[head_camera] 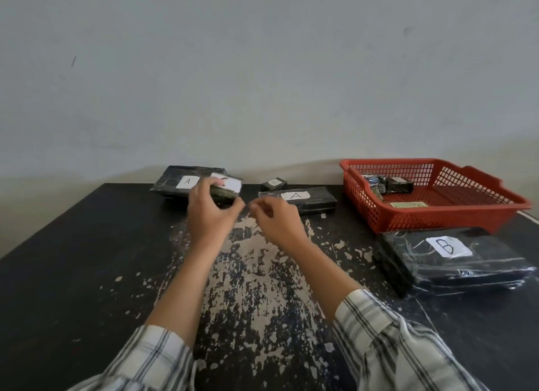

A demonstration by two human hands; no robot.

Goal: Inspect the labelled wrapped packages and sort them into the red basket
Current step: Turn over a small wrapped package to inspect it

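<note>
My left hand (pixel 208 208) grips a small black wrapped package (pixel 226 191) with a white label, held just above the table's far side. Its letter is hidden by my fingers. My right hand (pixel 275 220) hovers beside it with fingers loosely curled, holding nothing. Behind the left hand lies a large black package labelled A (pixel 180 180). A long flat package labelled A (pixel 303 199) lies behind my right hand, with a tiny black package (pixel 273 183) beyond it. The red basket (pixel 437 215) at the far right holds a few small wrapped packages (pixel 388 183).
A large black package labelled B (pixel 455 259) lies in front of the basket at the right. The black table (pixel 87 259) has worn, flaking paint in its middle. A plain grey wall stands right behind the table's far edge.
</note>
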